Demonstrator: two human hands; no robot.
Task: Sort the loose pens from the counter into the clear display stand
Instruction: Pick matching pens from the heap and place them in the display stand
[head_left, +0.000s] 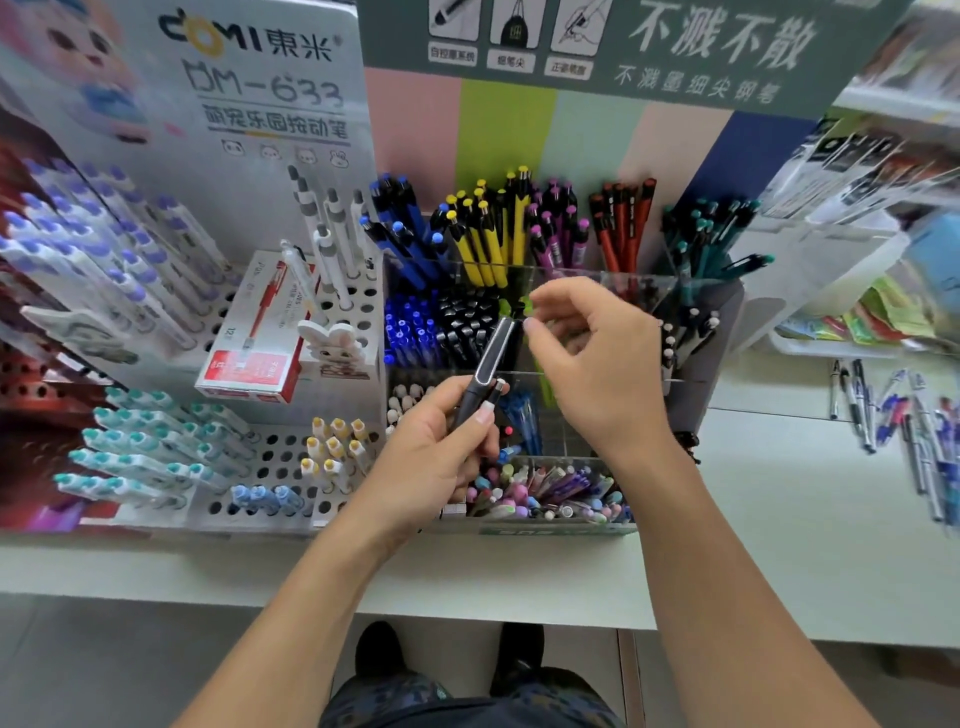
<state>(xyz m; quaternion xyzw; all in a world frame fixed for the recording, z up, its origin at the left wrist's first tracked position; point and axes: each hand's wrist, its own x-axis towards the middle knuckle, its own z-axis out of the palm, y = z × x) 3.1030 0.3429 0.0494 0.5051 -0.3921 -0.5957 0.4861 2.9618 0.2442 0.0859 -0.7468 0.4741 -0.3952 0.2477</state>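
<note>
Currently left hand (441, 447) grips slim black-and-silver plastic pen (485, 364) at lower barrel; right hand (592, 358) loosely curled, empty. Light, rigid, smooth; hold mid-barrel.

A pale, smooth worktop (779, 519) runs across the middle of the frame. At centre, a clear acrylic display stand (545, 514) with many compartments of coloured pens sits on it. To the left stands a white perforated pen rack (280, 462), touching the stand's side. At the right edge, loose pens (893, 415) lie scattered flat on the worktop.
</note>
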